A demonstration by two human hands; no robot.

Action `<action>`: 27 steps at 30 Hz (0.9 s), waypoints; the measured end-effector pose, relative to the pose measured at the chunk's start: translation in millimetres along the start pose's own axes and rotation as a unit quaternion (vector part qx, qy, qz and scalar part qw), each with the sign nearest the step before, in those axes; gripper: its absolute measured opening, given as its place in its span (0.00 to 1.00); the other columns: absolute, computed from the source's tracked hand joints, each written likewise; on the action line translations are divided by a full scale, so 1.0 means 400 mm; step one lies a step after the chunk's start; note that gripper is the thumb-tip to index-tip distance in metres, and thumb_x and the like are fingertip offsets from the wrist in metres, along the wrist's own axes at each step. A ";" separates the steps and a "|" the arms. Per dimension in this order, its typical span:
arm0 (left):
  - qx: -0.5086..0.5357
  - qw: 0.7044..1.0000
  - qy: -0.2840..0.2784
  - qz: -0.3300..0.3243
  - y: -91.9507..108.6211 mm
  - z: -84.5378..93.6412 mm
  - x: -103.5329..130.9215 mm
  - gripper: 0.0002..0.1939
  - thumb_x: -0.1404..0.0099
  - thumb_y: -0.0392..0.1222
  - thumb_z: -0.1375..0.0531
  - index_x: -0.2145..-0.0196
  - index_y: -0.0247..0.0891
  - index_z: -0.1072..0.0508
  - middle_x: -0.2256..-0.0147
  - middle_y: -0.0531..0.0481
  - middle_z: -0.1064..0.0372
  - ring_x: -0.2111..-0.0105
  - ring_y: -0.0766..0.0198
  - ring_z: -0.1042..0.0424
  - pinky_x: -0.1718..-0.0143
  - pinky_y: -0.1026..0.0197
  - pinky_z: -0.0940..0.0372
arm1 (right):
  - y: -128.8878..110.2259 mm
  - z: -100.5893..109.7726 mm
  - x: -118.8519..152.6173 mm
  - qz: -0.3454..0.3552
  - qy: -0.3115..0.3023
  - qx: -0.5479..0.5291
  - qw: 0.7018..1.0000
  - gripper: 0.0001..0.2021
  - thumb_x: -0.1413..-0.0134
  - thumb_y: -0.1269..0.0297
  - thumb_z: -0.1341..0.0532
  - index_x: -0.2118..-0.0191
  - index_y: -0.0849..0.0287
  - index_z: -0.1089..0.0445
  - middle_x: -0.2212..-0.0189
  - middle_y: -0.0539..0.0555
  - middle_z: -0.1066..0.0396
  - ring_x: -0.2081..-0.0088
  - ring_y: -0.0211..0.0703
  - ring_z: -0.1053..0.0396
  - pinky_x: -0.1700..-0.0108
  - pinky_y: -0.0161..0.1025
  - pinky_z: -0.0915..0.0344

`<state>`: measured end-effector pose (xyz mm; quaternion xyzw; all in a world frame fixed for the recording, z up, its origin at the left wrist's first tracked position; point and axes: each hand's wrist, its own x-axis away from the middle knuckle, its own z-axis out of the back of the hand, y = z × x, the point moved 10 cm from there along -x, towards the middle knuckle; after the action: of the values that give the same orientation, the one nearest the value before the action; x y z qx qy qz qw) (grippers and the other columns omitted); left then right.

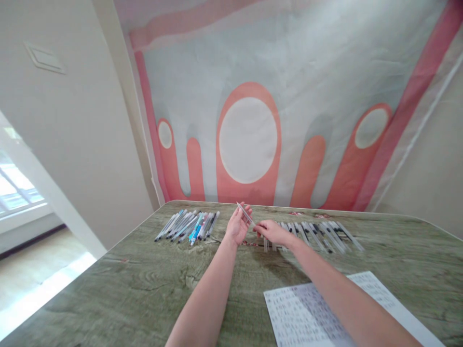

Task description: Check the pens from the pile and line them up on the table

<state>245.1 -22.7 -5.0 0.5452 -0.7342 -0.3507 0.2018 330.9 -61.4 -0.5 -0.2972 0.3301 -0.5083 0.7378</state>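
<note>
A slim, pale pen (246, 214) slants across my left hand (238, 227), its tip pointing up and away to the left. The thumb and fingers of that hand are around it, palm turned partly up. My right hand (274, 232) pinches the pen's lower end, with its fingers closed. Behind and under the right hand lies a row of clear, slim pens or tubes (314, 233), some with black parts; the hand hides part of this row. Left of my left hand lies a group of pens (181, 225), mostly clear with dark ends, and a bright blue one (197, 226) among them.
All of this is on a wood-grain table (152, 284). A sheet of paper with rows of writing (300, 313) lies at the front right, partly beneath my right forearm. Behind the table's far edge hangs a pink and grey patterned backdrop (248, 140).
</note>
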 end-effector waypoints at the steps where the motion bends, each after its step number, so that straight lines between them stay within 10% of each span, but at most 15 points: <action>1: -0.012 1.000 -0.009 0.010 -0.009 -0.004 0.003 0.15 0.41 0.40 0.46 0.55 0.40 0.36 0.56 0.46 0.35 0.58 0.66 0.33 0.58 0.62 0.39 | 0.006 0.013 -0.002 -0.003 0.013 0.003 1.000 0.18 0.51 0.54 0.48 0.77 0.63 0.30 0.85 0.48 0.35 0.83 0.31 0.45 0.81 0.29 0.51; 10: -0.028 0.999 -0.029 0.009 -0.034 0.000 0.004 0.13 0.44 0.38 0.43 0.60 0.35 0.35 0.59 0.43 0.33 0.57 0.62 0.33 0.54 0.57 0.41 | 0.062 0.017 0.018 -0.054 -0.060 -0.112 0.990 0.21 0.52 0.49 0.48 0.70 0.64 0.29 0.80 0.51 0.31 0.83 0.31 0.42 0.81 0.28 0.48; 27: -0.025 0.999 0.026 -0.017 -0.034 0.055 -0.014 0.13 0.47 0.39 0.40 0.63 0.34 0.34 0.62 0.44 0.30 0.59 0.63 0.32 0.54 0.58 0.40 | 0.013 0.076 0.013 0.010 0.028 0.091 0.995 0.19 0.49 0.54 0.50 0.75 0.63 0.29 0.83 0.51 0.32 0.82 0.34 0.39 0.78 0.30 0.47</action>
<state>240.7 -13.0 -29.3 0.5610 -0.7106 -0.3579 0.2287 359.1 -61.6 12.9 -0.2116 0.3058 -0.5372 0.7570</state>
